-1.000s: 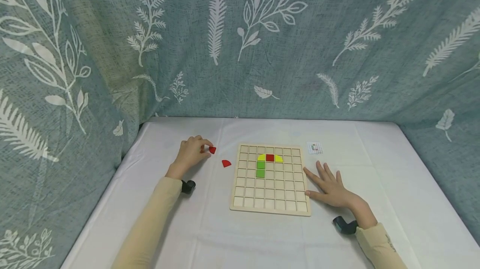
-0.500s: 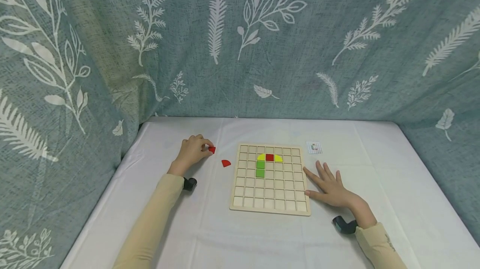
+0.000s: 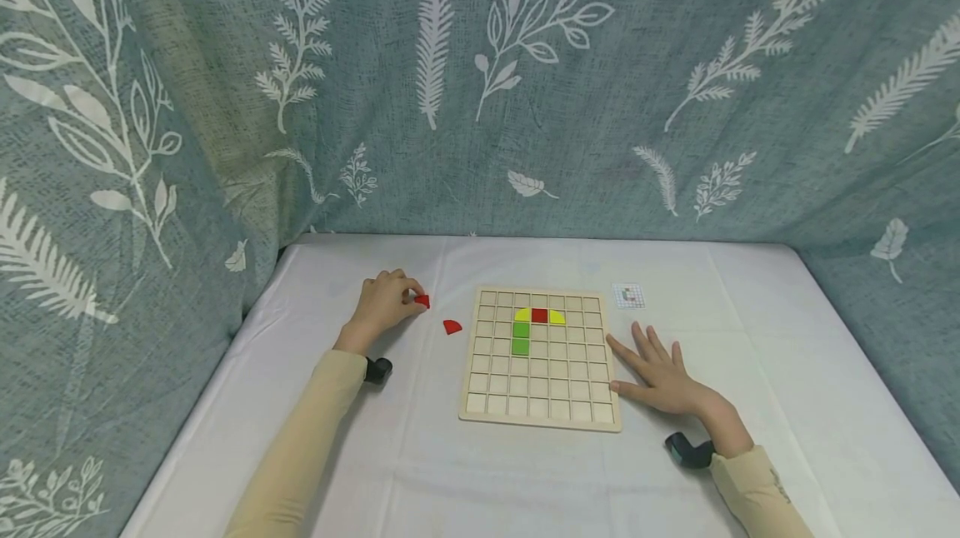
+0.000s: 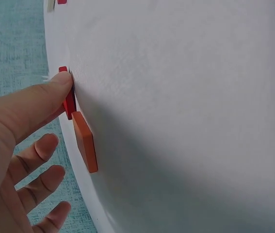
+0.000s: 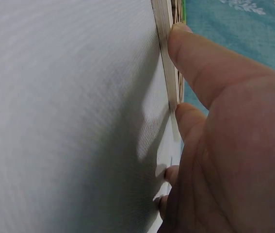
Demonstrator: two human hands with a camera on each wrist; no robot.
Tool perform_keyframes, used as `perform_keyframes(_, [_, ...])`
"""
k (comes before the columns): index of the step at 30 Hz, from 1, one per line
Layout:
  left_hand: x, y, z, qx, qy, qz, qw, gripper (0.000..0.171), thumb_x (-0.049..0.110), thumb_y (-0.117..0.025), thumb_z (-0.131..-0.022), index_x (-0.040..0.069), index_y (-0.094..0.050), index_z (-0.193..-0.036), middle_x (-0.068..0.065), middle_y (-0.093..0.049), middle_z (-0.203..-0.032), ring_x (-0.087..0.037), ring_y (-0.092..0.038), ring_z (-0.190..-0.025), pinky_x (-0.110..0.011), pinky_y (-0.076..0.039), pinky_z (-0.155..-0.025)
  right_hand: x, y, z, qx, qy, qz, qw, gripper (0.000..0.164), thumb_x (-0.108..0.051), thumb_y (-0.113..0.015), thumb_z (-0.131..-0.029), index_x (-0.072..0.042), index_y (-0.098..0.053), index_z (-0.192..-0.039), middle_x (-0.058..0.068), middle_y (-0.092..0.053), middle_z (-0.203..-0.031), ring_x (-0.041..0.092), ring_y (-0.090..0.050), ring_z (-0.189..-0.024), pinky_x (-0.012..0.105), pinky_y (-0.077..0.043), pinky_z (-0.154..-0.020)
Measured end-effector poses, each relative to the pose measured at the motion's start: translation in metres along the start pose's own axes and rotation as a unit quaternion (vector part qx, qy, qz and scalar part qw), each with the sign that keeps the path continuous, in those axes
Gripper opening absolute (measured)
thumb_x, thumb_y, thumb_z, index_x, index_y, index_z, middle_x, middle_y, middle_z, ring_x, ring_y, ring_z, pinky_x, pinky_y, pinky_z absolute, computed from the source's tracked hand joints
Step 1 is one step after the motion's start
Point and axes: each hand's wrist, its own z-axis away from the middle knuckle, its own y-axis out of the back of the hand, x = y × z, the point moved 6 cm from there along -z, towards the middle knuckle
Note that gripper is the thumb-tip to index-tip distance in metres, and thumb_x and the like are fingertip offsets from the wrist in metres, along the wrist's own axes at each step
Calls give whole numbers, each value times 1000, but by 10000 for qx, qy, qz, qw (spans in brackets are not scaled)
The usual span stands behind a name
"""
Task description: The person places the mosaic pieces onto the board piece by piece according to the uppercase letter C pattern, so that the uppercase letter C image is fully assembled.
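Thumb and index finger of my left hand (image 3: 384, 305) pinch a red tile (image 4: 70, 106) near the table's left side. Its outline is partly covered by the fingers. An orange tile (image 4: 85, 143) stands out right beside it in the left wrist view; the hand hides it in the head view. Another red tile, quarter-round (image 3: 452, 326), lies between that hand and the wooden grid board (image 3: 540, 424). My right hand (image 3: 663, 381) is spread flat, its thumb and index fingertip touching the board's right edge (image 5: 169, 73).
Set in the board are two green squares (image 3: 521, 338), a red square (image 3: 539, 316) and two yellow tiles (image 3: 557, 318). A small printed pattern card (image 3: 628, 296) lies beyond the right hand. White cloth (image 3: 540, 488) covers the table, and a leaf-patterned curtain (image 3: 570, 155) hangs behind.
The red tile in my left fingers has shifted very slightly to the left and turned a little. My right hand and the board have stayed in place.
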Motion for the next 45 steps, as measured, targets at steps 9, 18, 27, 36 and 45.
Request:
perform_keyframes(9, [10, 1, 7, 165, -155, -5, 9997, 22, 31, -75, -77, 17, -72, -93, -2, -54, -77, -20, -46, -74, -48, -36, -78, 2, 0, -1, 12, -33, 31, 10000, 73, -51, -53, -87, -16, -28, -146, 26, -1, -152, 46, 9, -138, 65, 15, -101])
perform_keyframes(18, [23, 0, 13, 187, -279, 46, 9994, 22, 30, -76, -76, 16, -72, -93, -4, -56, -81, -20, -46, -75, -49, -36, -80, 3, -1, -2, 24, -75, 62, 9999, 74, -52, -53, -86, -17, -29, -146, 26, -1, -152, 46, 9, -138, 65, 16, -101])
perform_keyframes(27, [41, 0, 21, 282, -600, 84, 9978, 22, 30, -74, -77, 17, -72, -95, -3, -59, -86, -20, -50, -80, -51, -37, -82, -1, 1, 0, 11, -62, 61, 10000, 73, -50, -54, -87, -15, -29, -146, 27, -1, -152, 47, 8, -137, 65, 15, -101])
perform_keyframes(36, [65, -6, 27, 196, -782, 73, 9967, 22, 31, -75, -77, 20, -72, -95, -1, -59, -86, -18, -49, -81, -47, -37, -83, 0, 1, 0, 32, 76, 63, 9999, 71, -47, -54, -88, -15, -28, -146, 28, -2, -151, 49, 7, -137, 67, 14, -100])
perform_keyframes(45, [96, -9, 29, 57, -1109, 49, 9938, 25, 35, -76, -75, 20, -72, -93, 0, -54, -80, -14, -40, -72, -42, -37, -79, 2, 0, -1, 5, 69, -23, 10000, 72, -48, -54, -87, -15, -28, -146, 28, -1, -151, 49, 8, -137, 66, 15, -100])
